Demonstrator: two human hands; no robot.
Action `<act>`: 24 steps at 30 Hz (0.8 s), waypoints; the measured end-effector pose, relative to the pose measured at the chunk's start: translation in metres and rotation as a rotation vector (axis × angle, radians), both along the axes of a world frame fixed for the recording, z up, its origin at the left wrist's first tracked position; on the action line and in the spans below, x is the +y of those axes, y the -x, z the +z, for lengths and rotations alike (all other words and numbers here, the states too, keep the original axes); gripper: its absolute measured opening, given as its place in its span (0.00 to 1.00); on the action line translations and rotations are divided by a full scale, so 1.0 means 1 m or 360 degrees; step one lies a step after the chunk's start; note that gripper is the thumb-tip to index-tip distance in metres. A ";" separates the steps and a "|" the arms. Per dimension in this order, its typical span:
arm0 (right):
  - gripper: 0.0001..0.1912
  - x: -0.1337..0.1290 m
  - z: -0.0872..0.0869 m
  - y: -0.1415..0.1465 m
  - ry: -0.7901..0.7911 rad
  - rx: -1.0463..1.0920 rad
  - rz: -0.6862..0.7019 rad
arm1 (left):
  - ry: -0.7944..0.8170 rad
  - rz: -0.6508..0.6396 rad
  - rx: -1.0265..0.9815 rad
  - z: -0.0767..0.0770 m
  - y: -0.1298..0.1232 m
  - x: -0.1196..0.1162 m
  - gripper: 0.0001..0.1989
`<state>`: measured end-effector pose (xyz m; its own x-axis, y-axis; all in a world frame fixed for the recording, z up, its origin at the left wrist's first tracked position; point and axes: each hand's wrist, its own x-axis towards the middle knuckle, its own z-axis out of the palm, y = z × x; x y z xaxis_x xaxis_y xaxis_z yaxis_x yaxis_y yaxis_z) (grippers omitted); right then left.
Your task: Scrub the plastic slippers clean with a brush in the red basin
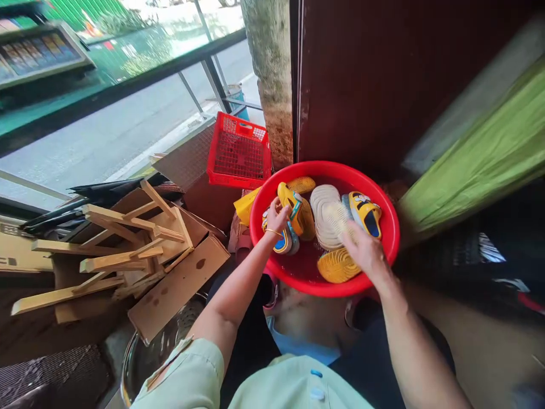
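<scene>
Slippers point(300, 213) lie crowded in a red basin point(327, 169), their moulded foam soles and yellow uppers wet under a shallow pool of water at the bottom. Right hand point(366, 255) sits at the basin's right side, fingers closed around a pale brush point(336, 218), whose bristles press onto a ribbed cream sole point(326, 216). Left hand point(276, 218) rests at the near left of the basin on a yellow-and-blue slipper point(283, 241), fingers slightly spread and curled; whether they truly grip it cannot be told. Firm, short strokes along the ribs would likely suit that sole best, with the slipper pinned steady so that the grooves get the bristles' tips. Soft foam gives a little under pressure, so a flat brush angle seems wiser than digging in.

Around the basin, a yellow sole point(338, 266) lies face up near the right hand. Far beyond the rim stands a red plastic crate point(238, 150), its walls a coarse grid. Left of the basin, rough wooden slats point(123, 250) sprawl over flattened cardboard point(179, 289), and a steel pot point(162, 335) sits near. Green cloth point(477, 153) hangs at right.
</scene>
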<state>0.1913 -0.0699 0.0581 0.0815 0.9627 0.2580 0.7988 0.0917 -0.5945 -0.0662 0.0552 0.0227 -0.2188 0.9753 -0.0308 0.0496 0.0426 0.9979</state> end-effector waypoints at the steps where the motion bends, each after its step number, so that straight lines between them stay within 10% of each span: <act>1: 0.28 0.002 0.005 -0.014 -0.0006 0.0025 -0.0147 | -0.0085 -0.0030 0.0047 0.001 -0.002 -0.001 0.26; 6: 0.36 0.003 0.026 -0.046 0.0052 0.0375 -0.0499 | -0.0528 -0.0457 0.0629 0.008 -0.036 -0.039 0.23; 10: 0.36 0.000 0.030 -0.040 0.0040 0.0424 -0.0476 | -0.0138 -0.1314 0.0947 -0.008 -0.073 -0.091 0.19; 17: 0.33 0.002 0.015 -0.042 -0.0029 0.0251 -0.0384 | 0.0406 -0.1094 0.0461 -0.045 -0.093 -0.106 0.28; 24: 0.36 -0.001 0.005 -0.032 0.0067 0.0181 -0.0187 | 0.0786 -0.0776 -0.0404 -0.020 -0.084 -0.057 0.12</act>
<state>0.2233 -0.0710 0.0633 0.2208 0.9546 0.2000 0.7298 -0.0256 -0.6832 0.0176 -0.0019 0.0032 0.3081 0.8194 -0.4834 -0.0520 0.5218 0.8515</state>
